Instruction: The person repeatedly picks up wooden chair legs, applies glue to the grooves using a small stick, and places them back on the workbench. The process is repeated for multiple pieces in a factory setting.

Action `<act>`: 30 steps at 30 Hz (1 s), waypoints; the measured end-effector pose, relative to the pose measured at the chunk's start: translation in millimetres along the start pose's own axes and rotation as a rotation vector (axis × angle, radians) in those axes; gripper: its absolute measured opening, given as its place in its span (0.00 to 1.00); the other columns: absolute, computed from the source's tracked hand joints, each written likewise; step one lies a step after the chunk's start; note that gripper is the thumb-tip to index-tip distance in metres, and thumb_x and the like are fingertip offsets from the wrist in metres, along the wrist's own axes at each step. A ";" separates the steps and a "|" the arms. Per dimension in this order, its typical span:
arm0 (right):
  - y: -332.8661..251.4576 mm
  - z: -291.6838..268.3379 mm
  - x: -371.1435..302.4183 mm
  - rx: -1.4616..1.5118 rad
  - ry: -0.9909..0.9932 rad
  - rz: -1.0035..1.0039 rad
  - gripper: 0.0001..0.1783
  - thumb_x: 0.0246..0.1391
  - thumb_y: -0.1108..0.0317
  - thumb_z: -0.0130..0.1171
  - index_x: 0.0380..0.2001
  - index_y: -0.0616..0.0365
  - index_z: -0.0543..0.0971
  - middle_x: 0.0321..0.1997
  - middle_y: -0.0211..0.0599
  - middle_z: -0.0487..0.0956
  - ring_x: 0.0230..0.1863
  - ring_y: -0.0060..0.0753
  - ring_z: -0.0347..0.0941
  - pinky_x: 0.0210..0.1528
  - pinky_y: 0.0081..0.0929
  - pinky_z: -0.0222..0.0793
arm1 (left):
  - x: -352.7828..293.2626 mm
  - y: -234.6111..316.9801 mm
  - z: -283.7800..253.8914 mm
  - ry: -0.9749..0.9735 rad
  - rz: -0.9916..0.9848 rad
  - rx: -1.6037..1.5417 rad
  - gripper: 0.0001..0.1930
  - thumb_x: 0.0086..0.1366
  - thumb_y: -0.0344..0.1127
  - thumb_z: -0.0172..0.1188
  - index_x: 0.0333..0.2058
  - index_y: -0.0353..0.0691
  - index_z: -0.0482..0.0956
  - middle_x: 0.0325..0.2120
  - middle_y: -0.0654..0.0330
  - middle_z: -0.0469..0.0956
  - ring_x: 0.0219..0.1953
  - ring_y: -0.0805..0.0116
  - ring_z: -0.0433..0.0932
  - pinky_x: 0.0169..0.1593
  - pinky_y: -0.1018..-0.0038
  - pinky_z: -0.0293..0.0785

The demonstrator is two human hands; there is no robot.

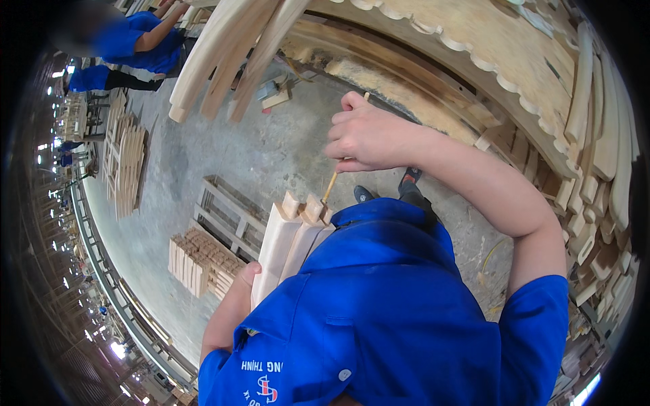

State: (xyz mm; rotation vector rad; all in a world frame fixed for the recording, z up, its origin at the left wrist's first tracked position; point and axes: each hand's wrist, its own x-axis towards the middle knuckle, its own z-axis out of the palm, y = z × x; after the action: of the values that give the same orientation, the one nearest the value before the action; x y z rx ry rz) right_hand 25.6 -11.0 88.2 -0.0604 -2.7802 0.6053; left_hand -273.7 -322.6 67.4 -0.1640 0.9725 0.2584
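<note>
My left hand (245, 281) is wrapped around a small bundle of pale wooden pieces (281, 247), held upright against my blue shirt. Short tenons (312, 210) stick up at their top ends. Between the closed fingers of my right hand (365, 139) is a thin yellowish stick (331, 185), slanting down. Its lower end reaches the tenon nearest my body; whether it carries bristles is too small to tell. Part of my left palm and its fingers are hidden behind the wood.
A wooden pallet (233, 216) and a stack of cut wooden parts (196, 260) are on the concrete floor to the left. Long curved slats (240, 54) jut out ahead. More wooden parts (602, 169) are piled at right. A co-worker in blue (139, 44) stands far left.
</note>
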 end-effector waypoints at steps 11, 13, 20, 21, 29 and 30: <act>15.3 -39.8 2.3 0.007 -0.157 0.213 0.11 0.52 0.56 0.57 0.24 0.51 0.77 0.27 0.28 0.77 0.38 0.33 0.72 0.46 0.36 0.59 | -7.7 -20.9 -10.1 0.005 0.222 0.066 0.47 0.45 0.46 0.68 0.63 0.39 0.57 0.63 0.50 0.56 0.64 0.58 0.57 0.65 0.64 0.55; 12.0 -41.0 4.2 0.056 -0.130 0.320 0.11 0.53 0.58 0.55 0.26 0.52 0.77 0.28 0.31 0.77 0.38 0.37 0.73 0.43 0.37 0.63 | -3.2 -24.8 -0.9 0.129 0.414 0.223 0.47 0.45 0.46 0.68 0.63 0.39 0.57 0.63 0.50 0.56 0.64 0.58 0.57 0.65 0.64 0.55; -19.9 -29.9 27.3 0.215 -0.117 0.422 0.12 0.56 0.60 0.51 0.29 0.55 0.77 0.29 0.42 0.78 0.34 0.49 0.74 0.35 0.42 0.70 | 7.8 -37.6 32.5 1.348 0.922 1.473 0.47 0.31 0.41 0.69 0.58 0.53 0.66 0.52 0.45 0.61 0.52 0.42 0.60 0.56 0.54 0.56; -25.9 -29.3 32.9 0.242 -0.142 0.441 0.12 0.56 0.59 0.51 0.29 0.56 0.77 0.28 0.43 0.78 0.34 0.49 0.74 0.35 0.42 0.70 | 6.7 -40.1 29.8 1.435 0.966 1.511 0.45 0.31 0.41 0.69 0.57 0.53 0.68 0.52 0.46 0.61 0.52 0.43 0.61 0.55 0.54 0.56; -57.7 -41.4 89.0 0.478 -0.264 0.486 0.15 0.59 0.58 0.49 0.31 0.58 0.78 0.24 0.46 0.77 0.31 0.51 0.74 0.35 0.43 0.68 | -49.0 -50.8 10.5 1.912 1.203 1.689 0.41 0.28 0.43 0.73 0.50 0.66 0.70 0.55 0.51 0.59 0.56 0.45 0.59 0.54 0.47 0.54; -61.1 -43.8 96.9 0.494 -0.291 0.484 0.15 0.59 0.58 0.49 0.31 0.58 0.78 0.24 0.46 0.77 0.31 0.50 0.74 0.35 0.43 0.68 | -57.9 -53.4 8.0 1.942 1.216 1.718 0.42 0.28 0.43 0.73 0.50 0.66 0.70 0.55 0.51 0.59 0.56 0.46 0.59 0.54 0.47 0.54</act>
State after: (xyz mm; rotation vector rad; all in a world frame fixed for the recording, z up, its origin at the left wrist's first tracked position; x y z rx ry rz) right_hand -52.9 -39.2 178.2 -0.5905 -2.7957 1.5100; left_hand -283.0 -380.0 121.2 2.2390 2.7329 0.1986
